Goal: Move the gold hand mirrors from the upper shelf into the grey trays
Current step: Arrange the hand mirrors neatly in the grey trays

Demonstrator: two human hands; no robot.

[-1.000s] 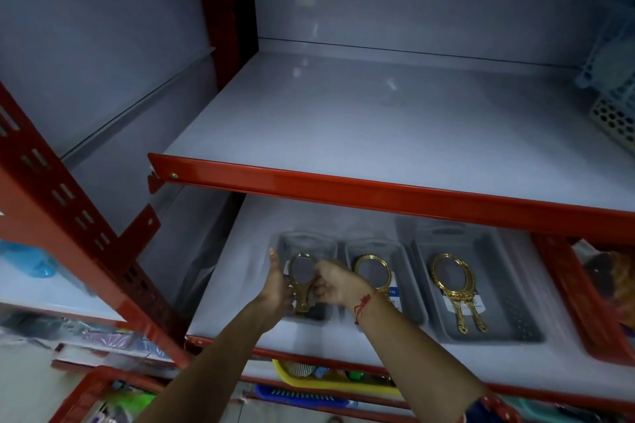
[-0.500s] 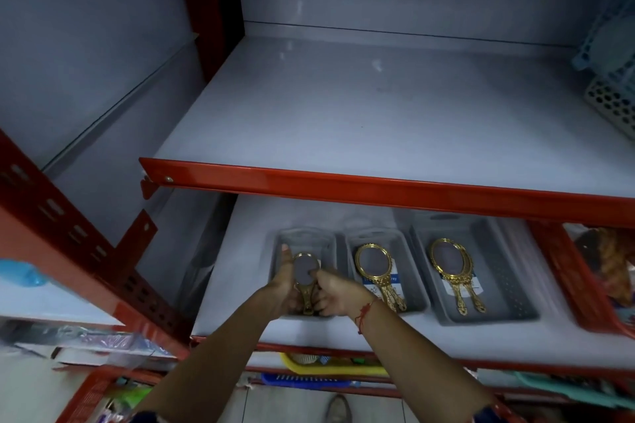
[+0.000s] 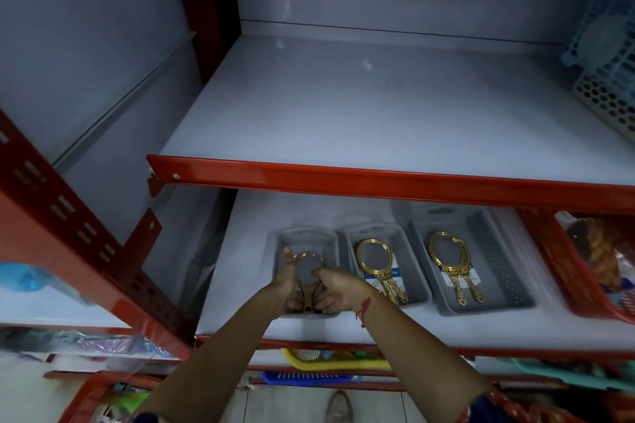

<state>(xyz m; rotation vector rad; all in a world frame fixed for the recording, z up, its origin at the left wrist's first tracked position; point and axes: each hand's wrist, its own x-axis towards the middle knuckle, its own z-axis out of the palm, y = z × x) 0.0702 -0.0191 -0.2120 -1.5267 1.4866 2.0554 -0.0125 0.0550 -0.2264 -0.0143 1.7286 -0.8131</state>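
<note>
Three grey trays stand side by side on the lower shelf. Over the left tray (image 3: 311,237) both hands hold a gold hand mirror (image 3: 308,268) by its handle and rim. My left hand (image 3: 287,285) grips its left side; my right hand (image 3: 335,288) has its thumb on the glass. The middle tray (image 3: 417,271) holds gold mirrors (image 3: 376,259) lying flat, and so does the right tray (image 3: 498,257) with its mirrors (image 3: 448,252). The upper shelf (image 3: 378,106) shows no mirrors.
A red steel beam (image 3: 378,180) fronts the upper shelf just above the trays. A red basket (image 3: 563,271) sits right of the trays. Blue and white perforated baskets (image 3: 604,79) stand at the upper shelf's right end. Lower shelves hold yellow and blue trays (image 3: 330,362).
Both hands have brought the mirror lower and nearer the front of the left tray. The camera has tilted slightly, showing more of the upper shelf.
</note>
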